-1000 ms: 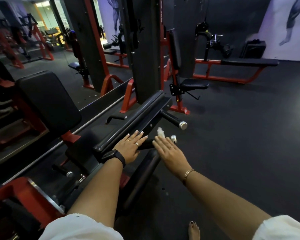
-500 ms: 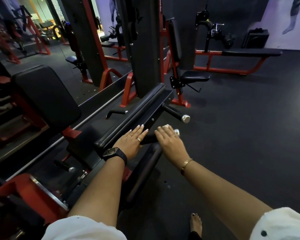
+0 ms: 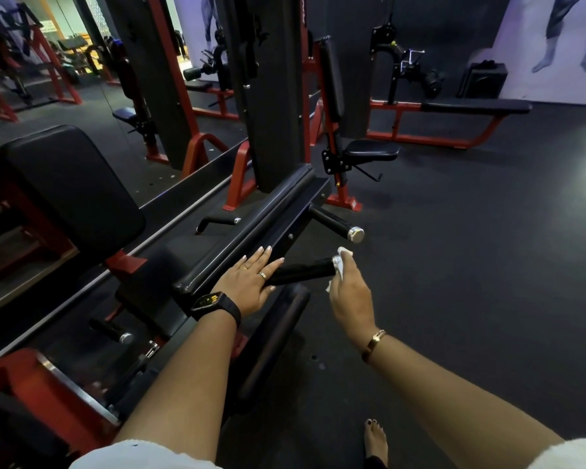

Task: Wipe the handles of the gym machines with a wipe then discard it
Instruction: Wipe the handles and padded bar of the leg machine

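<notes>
I see the left hand (image 3: 251,282) flat on the near end of the long pad (image 3: 251,228), touching the inner end of the near handle (image 3: 301,270). Right hand (image 3: 351,292) is at that handle's outer tip, with the wipe (image 3: 342,262) between them. Second handle (image 3: 335,223) is behind it, further along the pad. Backrest (image 3: 71,184) is left, bench (image 3: 474,106) far back right, foot (image 3: 374,438) under the right arm.
</notes>
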`<action>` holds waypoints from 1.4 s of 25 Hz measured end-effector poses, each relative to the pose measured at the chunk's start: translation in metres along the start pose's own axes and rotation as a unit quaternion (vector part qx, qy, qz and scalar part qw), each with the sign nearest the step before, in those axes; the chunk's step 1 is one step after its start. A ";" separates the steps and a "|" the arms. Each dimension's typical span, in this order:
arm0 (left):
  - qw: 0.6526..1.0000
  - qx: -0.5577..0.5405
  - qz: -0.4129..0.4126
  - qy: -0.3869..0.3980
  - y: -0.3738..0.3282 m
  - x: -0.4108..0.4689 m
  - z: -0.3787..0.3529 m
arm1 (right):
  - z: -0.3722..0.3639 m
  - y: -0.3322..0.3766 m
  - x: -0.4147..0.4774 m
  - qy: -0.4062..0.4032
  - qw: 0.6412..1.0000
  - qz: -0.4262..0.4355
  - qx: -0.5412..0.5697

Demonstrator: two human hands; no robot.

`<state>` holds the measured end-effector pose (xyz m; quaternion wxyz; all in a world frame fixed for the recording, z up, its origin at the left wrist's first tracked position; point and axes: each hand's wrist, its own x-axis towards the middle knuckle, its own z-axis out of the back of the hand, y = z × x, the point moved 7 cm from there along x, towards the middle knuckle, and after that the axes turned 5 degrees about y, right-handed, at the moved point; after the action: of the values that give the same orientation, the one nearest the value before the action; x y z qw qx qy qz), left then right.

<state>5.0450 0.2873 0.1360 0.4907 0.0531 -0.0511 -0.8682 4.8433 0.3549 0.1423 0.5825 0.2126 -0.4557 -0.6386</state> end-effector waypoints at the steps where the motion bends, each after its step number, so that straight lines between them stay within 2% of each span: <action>1: 1.000 0.001 0.001 0.000 0.000 0.000 0.000 | -0.005 0.001 0.000 0.010 1.000 0.012 0.013; 3: 1.000 0.000 0.003 0.001 0.001 0.000 0.000 | -0.010 0.001 0.015 0.048 0.998 0.001 0.029; 5: 1.000 0.002 0.007 0.001 0.001 -0.001 -0.001 | -0.012 -0.009 0.030 0.076 0.994 -0.056 0.057; 8: 1.000 -0.002 0.009 0.005 0.002 0.000 -0.002 | -0.012 -0.025 0.021 0.036 0.991 -0.096 0.092; 10: 1.000 -0.004 0.010 0.006 0.002 0.000 -0.001 | -0.014 -0.023 0.002 -0.015 0.996 -0.051 0.069; 13: 1.000 -0.009 0.007 0.003 0.001 0.000 -0.001 | -0.017 -0.009 -0.004 -0.035 0.996 0.036 0.070; 16: 1.000 -0.015 0.005 0.001 0.001 -0.001 -0.001 | -0.008 0.001 0.023 -0.009 0.997 0.072 0.034; 18: 1.000 -0.017 0.006 0.006 0.002 0.000 -0.002 | -0.006 0.009 0.037 0.030 0.994 0.085 -0.058; 20: 1.000 -0.010 0.005 0.020 0.002 0.001 -0.004 | -0.008 0.027 0.040 0.015 0.966 0.152 -0.210; 22: 1.000 -0.004 0.008 0.021 0.002 0.001 -0.003 | -0.020 0.046 0.032 -0.012 0.931 0.208 -0.299; 27: 0.999 -0.028 0.043 -0.009 0.005 -0.003 0.003 | -0.097 0.070 -0.017 0.085 0.900 0.328 -0.275; 31: 0.996 -0.077 0.046 -0.012 0.006 -0.002 0.002 | -0.080 0.053 -0.018 0.109 0.819 0.427 -0.367; 32: 0.995 -0.086 0.047 -0.012 0.007 -0.002 0.001 | -0.068 0.048 -0.013 0.097 0.813 0.435 -0.374; 35: 0.995 -0.085 0.056 -0.005 0.010 0.000 -0.002 | -0.043 0.034 -0.006 0.039 0.842 0.397 -0.364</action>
<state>5.0540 0.2821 0.1353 0.5408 0.0042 0.0177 -0.8410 4.8978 0.3494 0.1479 0.8389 -0.1893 -0.2134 -0.4636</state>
